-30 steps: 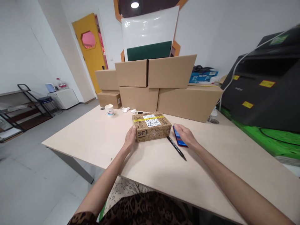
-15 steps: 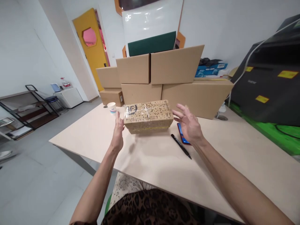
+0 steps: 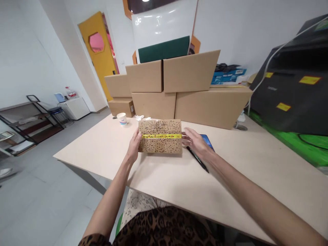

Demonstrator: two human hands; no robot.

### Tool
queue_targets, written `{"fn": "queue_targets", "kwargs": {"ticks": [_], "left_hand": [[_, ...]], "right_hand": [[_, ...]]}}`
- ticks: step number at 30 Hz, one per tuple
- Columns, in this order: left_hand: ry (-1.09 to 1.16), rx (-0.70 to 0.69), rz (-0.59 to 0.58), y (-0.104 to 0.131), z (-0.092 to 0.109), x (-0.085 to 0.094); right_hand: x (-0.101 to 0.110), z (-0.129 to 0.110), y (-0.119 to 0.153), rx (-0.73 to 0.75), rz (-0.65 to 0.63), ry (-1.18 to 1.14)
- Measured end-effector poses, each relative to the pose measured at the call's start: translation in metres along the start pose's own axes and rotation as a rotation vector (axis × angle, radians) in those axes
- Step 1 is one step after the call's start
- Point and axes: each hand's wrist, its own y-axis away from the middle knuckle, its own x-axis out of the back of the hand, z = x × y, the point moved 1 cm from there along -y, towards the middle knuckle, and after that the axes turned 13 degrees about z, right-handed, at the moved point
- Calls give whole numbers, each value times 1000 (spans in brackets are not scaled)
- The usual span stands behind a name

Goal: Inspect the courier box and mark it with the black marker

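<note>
A small speckled cardboard box with a strip of yellow tape across it is tilted up between my hands, its taped face toward me. My left hand presses its left end, thumb at the edge. At the right end, the fingers of my right hand touch the box near the end of the tape; some fingertips are hidden. Below my right hand a black marker pen lies on the table. A phone is partly covered by that hand.
Large cardboard boxes are stacked along the back of the table, topped by a dark green box. A paper cup stands at the back left beside crumpled white tissue. A black case is at the right.
The box has turned so its taped face shows instead of the printed top. My right hand has moved left and down onto the box end, uncovering part of the phone.
</note>
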Motion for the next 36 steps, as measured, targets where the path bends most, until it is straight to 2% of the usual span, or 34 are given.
{"fn": "queue_targets", "kwargs": {"ticks": [2, 5, 7, 9, 12, 17, 19, 21, 23, 25, 29, 33, 36], "left_hand": [[21, 51, -17, 0, -8, 2], [-13, 156, 42, 1, -18, 6], [-50, 181, 53, 3, -22, 6], [-78, 176, 36, 5, -25, 4], [-107, 200, 32, 7, -29, 2], [-154, 236, 97, 1, -36, -1], [-164, 234, 106, -3, -37, -6], [-148, 208, 66, -3, -35, -11], [-112, 142, 5, -1, -30, -15], [-87, 80, 1, 3, -20, -14], [-114, 71, 152, 9, 5, 1], [-85, 9, 120, 9, 27, 5], [-22, 47, 86, 8, 28, -1]], "right_hand": [[15, 9, 7, 134, 8, 405], [33, 21, 23, 257, -144, 987], [37, 27, 30, 271, -253, 1197], [35, 30, 29, 272, -283, 1238], [25, 28, 12, 253, -196, 1149], [10, 18, -20, 277, -50, 965], [1, 16, -26, 319, -52, 865], [-9, 16, -28, 297, -105, 642], [-15, 15, -25, 211, -163, 323], [-15, 12, -21, 115, -130, 65], [1, -4, -15, 88, 72, -133], [9, -19, -14, 121, 113, -291], [5, -19, -14, 79, 113, -330]]}}
